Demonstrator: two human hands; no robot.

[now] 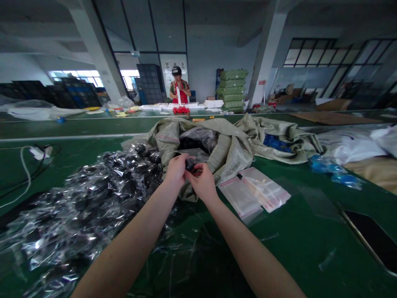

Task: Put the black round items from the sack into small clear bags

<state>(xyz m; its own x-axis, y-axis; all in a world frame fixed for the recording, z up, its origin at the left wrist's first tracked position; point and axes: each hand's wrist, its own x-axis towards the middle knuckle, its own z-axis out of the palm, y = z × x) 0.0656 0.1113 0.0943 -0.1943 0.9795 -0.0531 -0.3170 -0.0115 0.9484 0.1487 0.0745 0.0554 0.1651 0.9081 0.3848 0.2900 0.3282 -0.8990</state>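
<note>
Both hands meet at the mouth of an open woven sack. My left hand pinches a small dark rounded item from the left, and my right hand closes on it from the right. Fingers cover much of the item, so its exact kind does not show. Inside the sack, a clear plastic liner surrounds more dark contents. To the left spreads a large heap of dark items in clear plastic wrappers. Flat clear bags lie right of my hands, with a pen-like thing on them.
A phone lies at the right. Behind it are blue wrapped pieces, a second woven sack and white bags. Cables with a white plug sit at the left. A co-worker stands across the tables.
</note>
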